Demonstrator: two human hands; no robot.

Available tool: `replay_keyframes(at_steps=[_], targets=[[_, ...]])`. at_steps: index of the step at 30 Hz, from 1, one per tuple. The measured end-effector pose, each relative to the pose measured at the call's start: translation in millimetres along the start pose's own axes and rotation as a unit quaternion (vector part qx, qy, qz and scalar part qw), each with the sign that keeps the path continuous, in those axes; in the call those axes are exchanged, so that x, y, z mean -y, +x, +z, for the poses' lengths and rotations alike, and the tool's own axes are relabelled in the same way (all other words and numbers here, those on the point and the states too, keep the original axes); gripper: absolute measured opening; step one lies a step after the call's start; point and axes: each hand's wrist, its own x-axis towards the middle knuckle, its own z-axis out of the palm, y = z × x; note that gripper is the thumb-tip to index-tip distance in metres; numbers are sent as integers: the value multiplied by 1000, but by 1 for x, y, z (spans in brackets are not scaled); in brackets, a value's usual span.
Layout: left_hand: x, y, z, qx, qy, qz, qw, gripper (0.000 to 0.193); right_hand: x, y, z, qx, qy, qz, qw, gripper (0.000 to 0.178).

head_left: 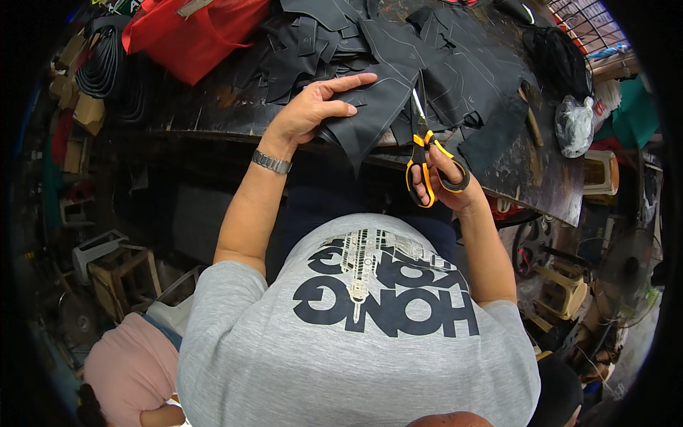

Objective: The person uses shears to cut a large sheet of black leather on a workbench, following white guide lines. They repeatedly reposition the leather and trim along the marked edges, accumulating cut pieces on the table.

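Note:
My right hand (448, 181) is closed round the orange-and-black handles of a pair of scissors (419, 135). Their blades point away from me, at the edge of a black sheet (388, 82) that looks like leather and is marked with pale lines. On the sheet's left part rests my left hand (309, 110), index finger and thumb stretched out and apart; its other fingers are mostly hidden. A pointed corner of the sheet hangs over the table's near edge. More cut black pieces (306, 43) lie heaped beyond and to the right.
The dark worktable (206, 107) carries a red bag (192, 39) at the far left. A clear plastic bag (574, 124), a wooden stick (531, 114) and a black bag (558, 60) are at right. Black rolled strips (103, 64) stand left. A person in pink (131, 366) is behind at lower left.

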Motion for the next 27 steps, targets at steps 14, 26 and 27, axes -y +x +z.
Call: replay_keyframes(at_steps=[14,26,27], targets=[[-19,6,23,-22,143,15,989,47,23,-7,31,-227,-94,-258,935,26],[50,4,113,103,37,90,990,86,-11,-16,48,-192,61,-192,960,36],[56,10,121,103,35,139,984,87,-10,-19,49,-167,70,-210,961,36]])
